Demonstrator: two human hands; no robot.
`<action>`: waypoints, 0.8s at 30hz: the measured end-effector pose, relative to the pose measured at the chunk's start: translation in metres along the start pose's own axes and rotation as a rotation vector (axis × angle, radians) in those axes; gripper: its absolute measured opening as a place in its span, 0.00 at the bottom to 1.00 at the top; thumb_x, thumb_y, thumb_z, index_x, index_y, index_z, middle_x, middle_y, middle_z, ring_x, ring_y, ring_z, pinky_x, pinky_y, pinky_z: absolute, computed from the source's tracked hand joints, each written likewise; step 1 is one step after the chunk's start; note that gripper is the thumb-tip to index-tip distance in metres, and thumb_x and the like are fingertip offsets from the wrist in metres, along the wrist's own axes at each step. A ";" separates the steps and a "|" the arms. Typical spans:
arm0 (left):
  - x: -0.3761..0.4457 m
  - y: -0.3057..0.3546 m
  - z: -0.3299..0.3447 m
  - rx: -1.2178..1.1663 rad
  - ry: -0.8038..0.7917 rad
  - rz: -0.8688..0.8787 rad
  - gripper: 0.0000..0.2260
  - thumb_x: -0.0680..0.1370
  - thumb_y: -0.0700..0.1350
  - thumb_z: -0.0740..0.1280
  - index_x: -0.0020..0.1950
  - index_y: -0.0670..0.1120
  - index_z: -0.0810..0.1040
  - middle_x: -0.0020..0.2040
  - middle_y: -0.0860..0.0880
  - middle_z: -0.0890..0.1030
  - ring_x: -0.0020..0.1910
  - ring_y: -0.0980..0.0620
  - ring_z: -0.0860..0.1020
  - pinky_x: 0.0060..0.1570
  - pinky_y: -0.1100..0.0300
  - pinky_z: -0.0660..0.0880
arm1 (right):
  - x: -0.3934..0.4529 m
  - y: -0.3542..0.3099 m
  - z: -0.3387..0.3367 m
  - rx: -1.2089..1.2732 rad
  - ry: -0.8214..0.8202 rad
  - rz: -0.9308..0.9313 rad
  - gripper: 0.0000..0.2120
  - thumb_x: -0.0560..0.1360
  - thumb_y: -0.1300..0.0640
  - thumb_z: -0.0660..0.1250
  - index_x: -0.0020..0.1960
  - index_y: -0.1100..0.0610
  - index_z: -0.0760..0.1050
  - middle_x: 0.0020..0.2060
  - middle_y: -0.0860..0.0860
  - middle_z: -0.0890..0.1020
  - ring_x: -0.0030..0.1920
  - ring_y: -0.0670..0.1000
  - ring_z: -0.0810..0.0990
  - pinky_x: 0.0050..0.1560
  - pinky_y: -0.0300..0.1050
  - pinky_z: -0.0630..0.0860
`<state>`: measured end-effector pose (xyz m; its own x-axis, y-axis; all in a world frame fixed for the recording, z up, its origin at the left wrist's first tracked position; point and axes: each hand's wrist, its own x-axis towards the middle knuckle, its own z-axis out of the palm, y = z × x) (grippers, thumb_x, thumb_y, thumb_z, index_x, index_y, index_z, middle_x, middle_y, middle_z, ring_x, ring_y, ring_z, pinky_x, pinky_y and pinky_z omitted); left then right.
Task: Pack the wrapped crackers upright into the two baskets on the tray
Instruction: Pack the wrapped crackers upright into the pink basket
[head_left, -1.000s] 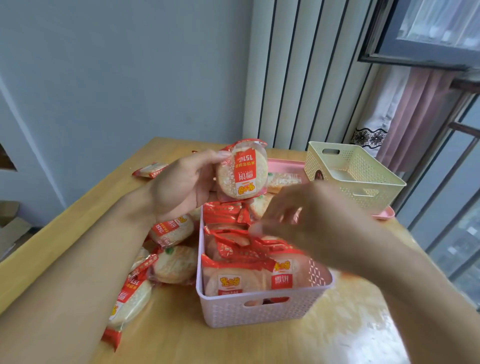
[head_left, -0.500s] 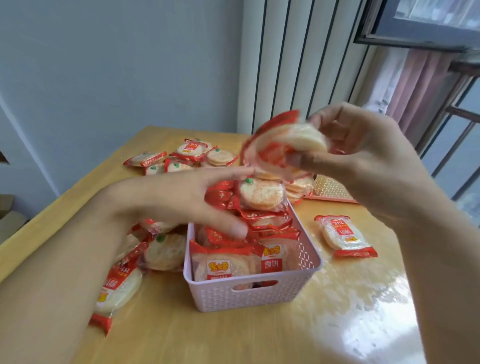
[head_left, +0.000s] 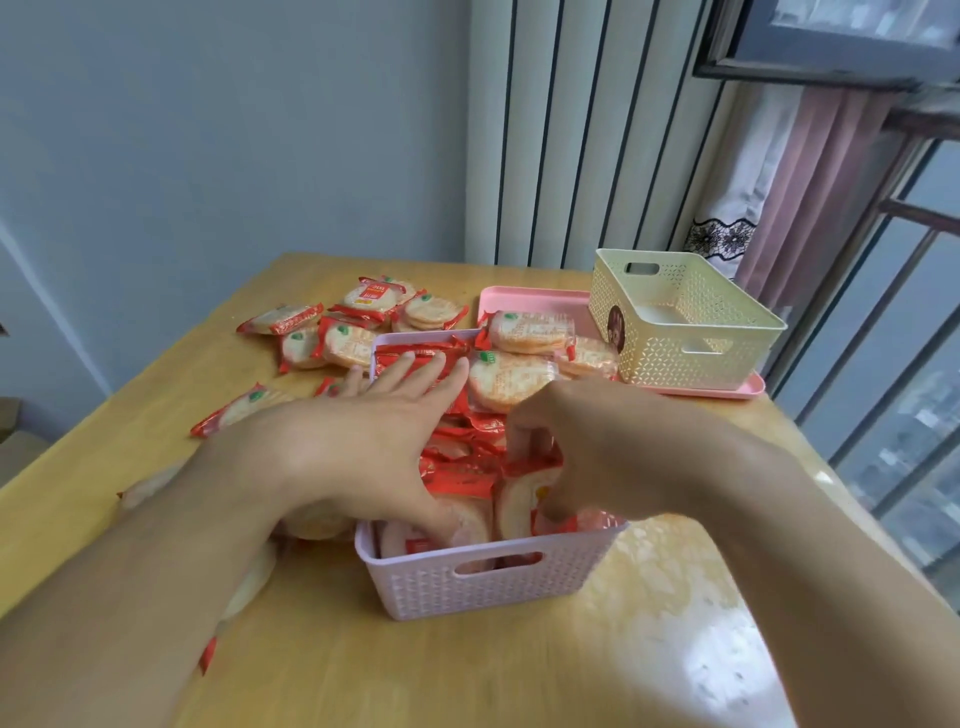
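A lilac basket stands on the wooden table near me, packed with several upright red-and-white wrapped crackers. My left hand lies flat over the packs, fingers spread, pressing them toward the far side. My right hand is curled around a wrapped cracker at the basket's near right, set down among the others. A cream basket stands on the pink tray at the far right, with no crackers visible in it. Loose wrapped crackers lie on the table and tray.
More crackers lie under my left forearm at the table's left side. A grey wall stands behind the table; a white ribbed panel, curtain and window rail are at the right. Glare marks the tabletop near right.
My right hand came down from head height and pushed its cracker into the lilac basket. My left hand flattened onto the packs. The view tilted, bringing the cream basket and tray back in sight.
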<state>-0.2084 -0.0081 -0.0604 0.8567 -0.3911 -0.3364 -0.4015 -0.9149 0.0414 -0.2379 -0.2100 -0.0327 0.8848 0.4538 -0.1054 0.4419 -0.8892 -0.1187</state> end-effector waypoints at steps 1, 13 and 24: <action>0.000 0.000 0.000 -0.004 -0.006 -0.006 0.62 0.64 0.73 0.70 0.77 0.57 0.26 0.79 0.57 0.29 0.78 0.55 0.29 0.79 0.44 0.38 | 0.000 -0.003 0.003 -0.084 0.024 -0.015 0.13 0.69 0.58 0.76 0.48 0.47 0.76 0.38 0.45 0.77 0.37 0.48 0.74 0.34 0.45 0.69; 0.001 0.018 0.016 0.005 -0.058 -0.091 0.58 0.73 0.63 0.70 0.76 0.51 0.22 0.77 0.52 0.24 0.78 0.42 0.29 0.76 0.32 0.48 | -0.003 0.000 0.010 -0.270 0.082 -0.006 0.28 0.70 0.58 0.69 0.67 0.47 0.67 0.53 0.46 0.73 0.52 0.51 0.69 0.46 0.46 0.70; 0.002 0.024 0.024 -0.085 0.031 -0.149 0.57 0.73 0.52 0.71 0.75 0.53 0.21 0.80 0.55 0.28 0.79 0.38 0.31 0.77 0.37 0.55 | 0.003 -0.004 0.020 -0.340 0.144 -0.088 0.14 0.74 0.54 0.67 0.56 0.51 0.67 0.45 0.47 0.80 0.46 0.55 0.81 0.32 0.46 0.65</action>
<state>-0.2241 -0.0285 -0.0828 0.9149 -0.2520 -0.3155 -0.2414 -0.9677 0.0729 -0.2403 -0.2036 -0.0519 0.8425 0.5377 0.0329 0.5193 -0.8268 0.2162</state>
